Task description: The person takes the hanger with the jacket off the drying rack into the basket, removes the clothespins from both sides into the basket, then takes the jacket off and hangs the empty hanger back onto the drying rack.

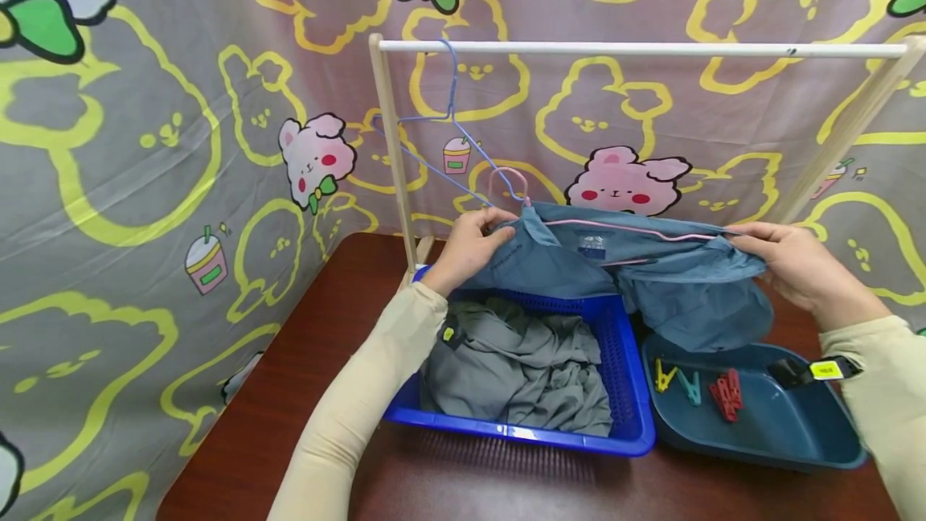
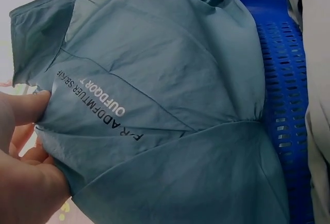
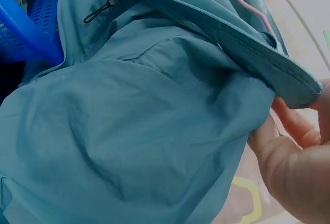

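Note:
A blue-grey jacket (image 1: 557,268) stretches between both hands above the blue basket, its collar opened wide. Inside the collar lies a pink hanger (image 1: 615,224), its hook rising at the left end. My left hand (image 1: 473,246) pinches the fabric near that hook, beside printed lettering (image 2: 116,110) in the left wrist view. At the other end, my right hand (image 1: 792,260) holds the collar edge between thumb and fingers. The right wrist view shows a dark zipper pull (image 3: 107,4) and the hanger's pink wire (image 3: 252,8) along the collar.
A blue basket (image 1: 640,416) holds crumpled grey cloth (image 1: 514,368). Right of it, a dark teal tub (image 1: 781,457) contains yellow, teal and red clothespins (image 1: 727,394). Behind stands a rack with a white rail (image 1: 615,49) and wooden posts; a blue hanger (image 1: 452,87) hangs at its left.

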The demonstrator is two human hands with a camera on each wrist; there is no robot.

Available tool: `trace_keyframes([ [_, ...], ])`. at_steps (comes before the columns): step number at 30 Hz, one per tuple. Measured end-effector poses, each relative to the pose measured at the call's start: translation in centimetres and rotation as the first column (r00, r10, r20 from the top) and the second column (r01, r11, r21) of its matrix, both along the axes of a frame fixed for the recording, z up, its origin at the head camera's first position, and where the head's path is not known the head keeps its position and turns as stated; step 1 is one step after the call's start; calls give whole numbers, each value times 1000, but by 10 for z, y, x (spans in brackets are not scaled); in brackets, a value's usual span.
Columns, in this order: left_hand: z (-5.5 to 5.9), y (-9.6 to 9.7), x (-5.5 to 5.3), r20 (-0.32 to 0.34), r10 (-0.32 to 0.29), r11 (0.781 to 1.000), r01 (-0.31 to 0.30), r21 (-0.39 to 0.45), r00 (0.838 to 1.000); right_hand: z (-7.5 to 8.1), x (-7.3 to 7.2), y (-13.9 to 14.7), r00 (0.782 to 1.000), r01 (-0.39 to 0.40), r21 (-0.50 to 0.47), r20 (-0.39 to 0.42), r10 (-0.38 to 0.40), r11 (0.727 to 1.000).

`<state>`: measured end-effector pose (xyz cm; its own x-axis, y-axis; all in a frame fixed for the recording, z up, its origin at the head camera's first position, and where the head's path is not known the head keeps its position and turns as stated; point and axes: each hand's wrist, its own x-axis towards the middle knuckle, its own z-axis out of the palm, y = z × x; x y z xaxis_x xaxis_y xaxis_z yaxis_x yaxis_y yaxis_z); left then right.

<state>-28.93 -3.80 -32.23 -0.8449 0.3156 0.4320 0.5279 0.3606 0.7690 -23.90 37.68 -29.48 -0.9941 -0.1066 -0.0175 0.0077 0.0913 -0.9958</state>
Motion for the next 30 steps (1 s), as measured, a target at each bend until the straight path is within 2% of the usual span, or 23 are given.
trace_keyframes([
  [5, 1, 3, -1, -10, 12, 1000, -12, 28, 1000, -1, 0, 3, 999, -32, -29, -29, 31, 999],
  [11, 4, 4, -1, -13, 16, 998, -15, 61, 1000, -4, 0, 3, 997, -57, -162, -56, 48, 985],
  [17, 7, 4, -1, -19, 37, 997, -35, 63, 999, -9, -1, 0, 994, -76, -230, -96, 55, 970],
  [22, 10, 4, 0, -38, 57, 996, -55, 64, 998, -10, -1, -1, 993, -86, -229, -97, 65, 970],
  [30, 11, 4, -2, -67, 62, 996, -58, 71, 996, -15, -1, -2, 980, -92, -150, -187, 63, 984],
])
